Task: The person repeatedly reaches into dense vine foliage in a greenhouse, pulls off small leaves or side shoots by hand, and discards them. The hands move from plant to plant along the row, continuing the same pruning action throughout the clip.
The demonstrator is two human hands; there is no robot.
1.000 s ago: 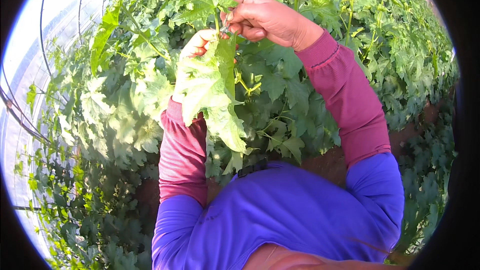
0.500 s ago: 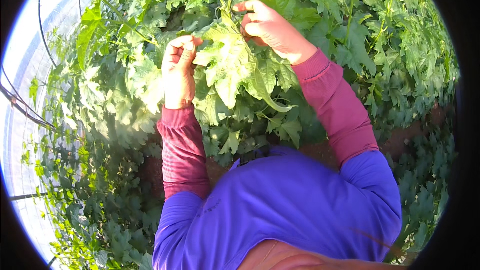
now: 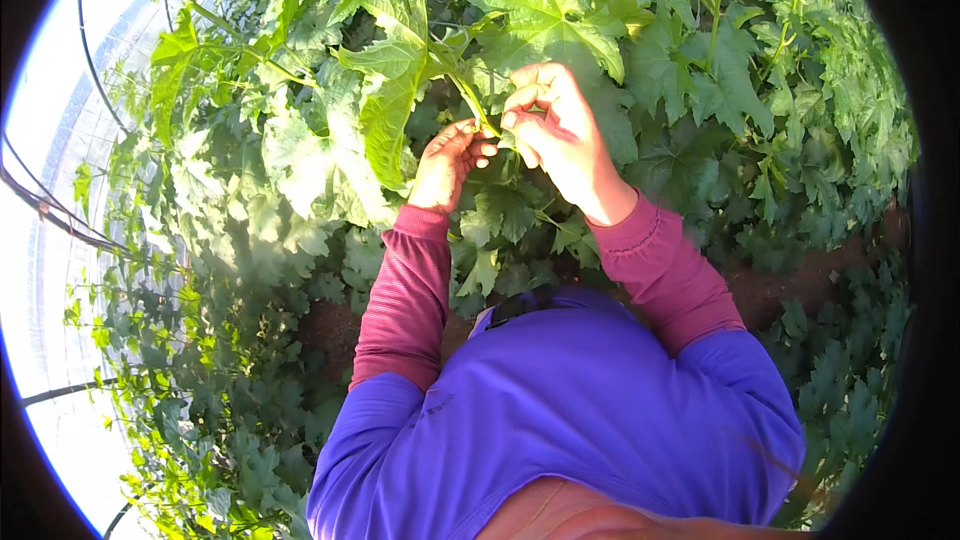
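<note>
A green vine stem (image 3: 463,90) with broad, lobed leaves slants down to meet both of my hands. My left hand (image 3: 449,166) is closed around its lower end, thumb and fingers pinched together. My right hand (image 3: 556,130) is closed too, its thumb and forefinger pressed together just right of the stem end; whatever sits between those fingertips is too small to make out. A pale green leaf (image 3: 392,120) hangs left of the stem, above my left hand. Behind my right hand spreads a large sunlit leaf (image 3: 548,20).
Dense leafy vines (image 3: 800,110) fill the far side and the right. Bare brown soil (image 3: 780,285) shows between plant rows. At the left, dark curved poles (image 3: 70,230) stand before a bright translucent plastic wall (image 3: 50,320). More low foliage (image 3: 240,440) lies lower left.
My left hand has moved right and my right hand down, so they now meet at the stem. The big pale leaf that hung between them has swung away to the upper left.
</note>
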